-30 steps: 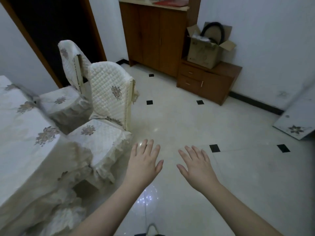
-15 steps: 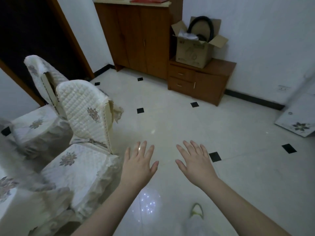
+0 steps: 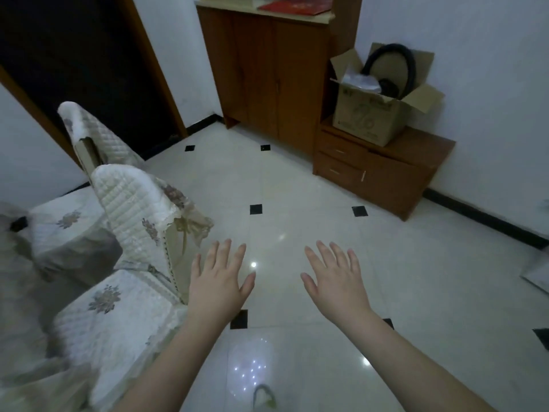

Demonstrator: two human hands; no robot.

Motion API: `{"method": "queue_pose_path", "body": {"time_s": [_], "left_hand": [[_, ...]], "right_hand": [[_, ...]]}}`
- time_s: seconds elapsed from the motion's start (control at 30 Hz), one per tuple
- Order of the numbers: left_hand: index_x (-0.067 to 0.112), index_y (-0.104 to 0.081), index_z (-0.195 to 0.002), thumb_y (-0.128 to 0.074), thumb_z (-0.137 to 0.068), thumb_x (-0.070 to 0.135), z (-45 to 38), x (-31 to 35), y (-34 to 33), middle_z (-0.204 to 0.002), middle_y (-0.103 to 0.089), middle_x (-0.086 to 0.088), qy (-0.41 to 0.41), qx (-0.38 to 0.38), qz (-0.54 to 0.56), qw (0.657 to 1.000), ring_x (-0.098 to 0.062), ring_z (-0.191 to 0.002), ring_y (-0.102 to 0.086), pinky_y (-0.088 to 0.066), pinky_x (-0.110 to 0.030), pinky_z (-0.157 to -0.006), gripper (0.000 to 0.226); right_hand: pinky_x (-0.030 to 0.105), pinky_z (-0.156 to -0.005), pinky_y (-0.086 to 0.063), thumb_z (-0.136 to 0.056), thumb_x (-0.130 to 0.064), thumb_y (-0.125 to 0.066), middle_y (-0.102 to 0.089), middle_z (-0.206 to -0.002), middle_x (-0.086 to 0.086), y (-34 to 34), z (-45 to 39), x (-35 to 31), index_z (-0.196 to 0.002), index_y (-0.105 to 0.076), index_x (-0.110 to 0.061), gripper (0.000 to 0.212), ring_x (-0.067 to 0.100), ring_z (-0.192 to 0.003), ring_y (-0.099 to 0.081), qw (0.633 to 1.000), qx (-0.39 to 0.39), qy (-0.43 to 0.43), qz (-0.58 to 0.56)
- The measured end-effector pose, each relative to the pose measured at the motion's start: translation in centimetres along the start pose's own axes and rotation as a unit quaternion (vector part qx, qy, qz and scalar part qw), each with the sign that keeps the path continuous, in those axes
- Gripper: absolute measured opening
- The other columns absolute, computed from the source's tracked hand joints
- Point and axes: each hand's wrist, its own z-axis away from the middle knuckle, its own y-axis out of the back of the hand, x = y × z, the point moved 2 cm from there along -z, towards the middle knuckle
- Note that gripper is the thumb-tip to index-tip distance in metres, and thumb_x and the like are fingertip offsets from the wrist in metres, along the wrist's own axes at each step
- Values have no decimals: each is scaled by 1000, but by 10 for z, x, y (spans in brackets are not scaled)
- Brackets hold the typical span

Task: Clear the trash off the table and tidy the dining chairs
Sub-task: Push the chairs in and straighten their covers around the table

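Two dining chairs with quilted cream covers and flower prints stand at the left. The near chair (image 3: pixel 130 233) shows its back and seat; the far chair (image 3: pixel 74 215) stands behind it. A blurred edge of the tablecloth (image 3: pixel 17 281) shows at the far left. My left hand (image 3: pixel 218 281) hovers flat, fingers spread, just right of the near chair's back, holding nothing. My right hand (image 3: pixel 335 283) is held out the same way over the bare floor, empty. No trash is in view.
A tall wooden cabinet (image 3: pixel 267 69) stands against the far wall beside a dark doorway (image 3: pixel 74 55). A low drawer unit (image 3: pixel 383 171) carries an open cardboard box (image 3: pixel 377 114) with a black hose. White floor tiles (image 3: pixel 297 233) spread ahead. A shoe tip (image 3: pixel 263 395) shows below.
The view has swung right and moved forward: the table has slid almost out of frame and the chairs sit further left. Both hands stay outstretched and empty.
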Motion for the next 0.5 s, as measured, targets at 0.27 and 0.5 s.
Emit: {"method": "queue_pose_path", "body": {"time_s": [0.27, 0.5], "left_hand": [[27, -45, -142, -28, -83, 69, -103, -81, -32, -148, -43, -5, 78, -3, 20, 997, -28, -140, -34, -21, -53, -112, 75], [29, -37, -146, -27, -84, 68, -200, -143, -41, -155, -33, -3, 107, -9, 34, 994, -27, -144, -24, -17, -52, -114, 74]], "right_hand": [[47, -107, -19, -87, -51, -32, -57, -134, 6, -19, -160, -57, -131, -58, -22, 58, 31, -125, -51, 997, -21, 73, 5], [48, -111, -25, -89, -52, -28, -54, -138, 7, -13, -281, -97, -134, -55, -22, 61, 30, -129, -48, 993, -29, 112, 11]]}}
